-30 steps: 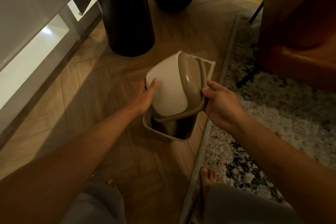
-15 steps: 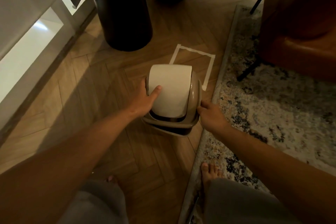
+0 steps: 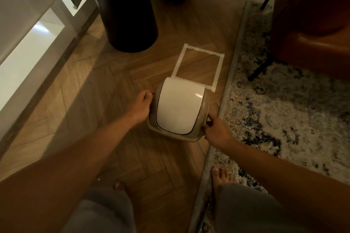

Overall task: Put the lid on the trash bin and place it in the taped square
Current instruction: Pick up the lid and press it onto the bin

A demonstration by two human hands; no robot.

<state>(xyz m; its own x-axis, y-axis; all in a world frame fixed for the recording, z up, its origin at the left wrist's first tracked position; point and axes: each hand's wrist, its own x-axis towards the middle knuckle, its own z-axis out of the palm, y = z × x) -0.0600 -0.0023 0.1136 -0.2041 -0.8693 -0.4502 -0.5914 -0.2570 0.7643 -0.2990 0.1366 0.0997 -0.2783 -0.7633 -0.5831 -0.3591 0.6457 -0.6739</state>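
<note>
A small beige trash bin (image 3: 205, 108) stands on the wooden floor with its lid seated on top; the lid's white swing flap (image 3: 178, 106) faces up. My left hand (image 3: 141, 105) grips the bin's left side. My right hand (image 3: 216, 130) holds its right front rim. The taped square (image 3: 219, 68) of white tape lies on the floor just beyond the bin; the bin covers the square's near edge.
Two tall dark vases (image 3: 125, 9) stand at the back. A patterned rug (image 3: 284, 100) edges the floor on the right, under a brown armchair (image 3: 312, 24). A white cabinet (image 3: 28, 43) runs along the left. My bare feet (image 3: 220, 178) are below.
The lid went from tilted in both hands above the open bin to seated on it. My left hand slid from the flap to the bin's side.
</note>
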